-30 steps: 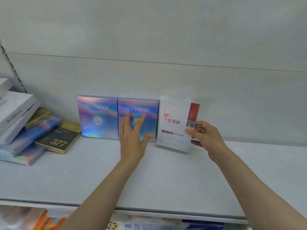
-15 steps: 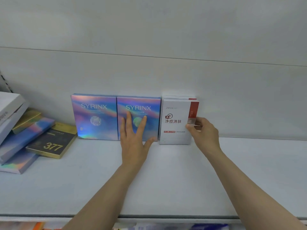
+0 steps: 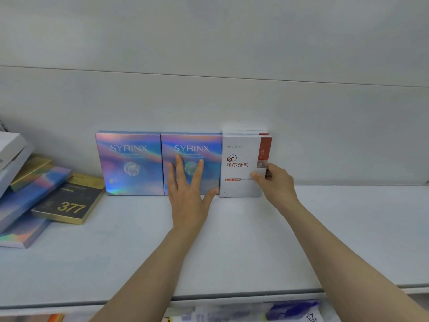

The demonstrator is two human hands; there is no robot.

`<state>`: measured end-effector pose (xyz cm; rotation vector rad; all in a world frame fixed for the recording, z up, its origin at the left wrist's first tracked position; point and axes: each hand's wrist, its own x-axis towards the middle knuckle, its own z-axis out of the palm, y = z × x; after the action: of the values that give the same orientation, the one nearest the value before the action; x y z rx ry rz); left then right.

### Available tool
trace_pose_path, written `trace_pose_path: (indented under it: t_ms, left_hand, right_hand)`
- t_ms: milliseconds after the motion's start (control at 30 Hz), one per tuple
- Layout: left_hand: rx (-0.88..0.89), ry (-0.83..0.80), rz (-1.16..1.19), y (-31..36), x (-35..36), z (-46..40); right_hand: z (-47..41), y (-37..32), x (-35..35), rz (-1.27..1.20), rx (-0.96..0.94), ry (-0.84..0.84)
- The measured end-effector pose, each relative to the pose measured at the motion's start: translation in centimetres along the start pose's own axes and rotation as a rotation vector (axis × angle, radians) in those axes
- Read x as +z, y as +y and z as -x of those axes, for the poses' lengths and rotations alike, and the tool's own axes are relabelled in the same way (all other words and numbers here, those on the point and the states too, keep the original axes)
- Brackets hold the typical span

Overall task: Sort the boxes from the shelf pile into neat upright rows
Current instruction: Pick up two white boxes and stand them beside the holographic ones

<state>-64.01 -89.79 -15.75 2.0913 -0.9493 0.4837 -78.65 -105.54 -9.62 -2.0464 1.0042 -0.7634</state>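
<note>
White box (image 3: 241,168) upright, mid-frame, pinched by the right hand (image 3: 276,184).
Left hand (image 3: 188,191) presses flat-fingered against the neighbouring holographic box (image 3: 192,147).

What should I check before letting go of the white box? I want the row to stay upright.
1. White box upright on shelf: ok.
2. It meets the right SYRINX box: ok.
3. Left hand steadies that box, fingers flat: ok.
4. Right hand grips the white box's right edge: ok.
5. Box behind the white one sits flush: cannot tell.
6. Pile sorted: not ok.
</note>
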Motion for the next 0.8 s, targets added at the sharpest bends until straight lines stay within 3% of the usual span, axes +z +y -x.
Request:
trace_pose_path:
  t_ms: [133, 300, 433, 600, 800]
  left_hand:
    - [-0.027, -0.038, -0.035, 0.5, -0.6, 0.0]
    - [-0.084, -0.178, -0.084, 1.9, -3.3, -0.2]
    - [-0.170, -0.332, -0.068, 4.0, -8.2, 0.8]
    - [-0.139, -0.320, -0.106, 5.2, -16.7, 3.9]
    - [-0.140, -0.185, -0.240, 4.1, -27.3, 10.8]
  right_hand:
    - [0.4, -0.5, 0.2, 0.038, 0.014, -0.022]
    - [0.9, -1.4, -1.0, 0.130, 0.054, -0.164]
    - [2.9, -3.0, -3.5, 0.373, 0.048, -0.187]
    - [6.8, -7.6, -6.4, 0.554, -0.321, -0.159]
    - [14.7, -13.6, -5.0, 0.475, -0.779, -0.365]
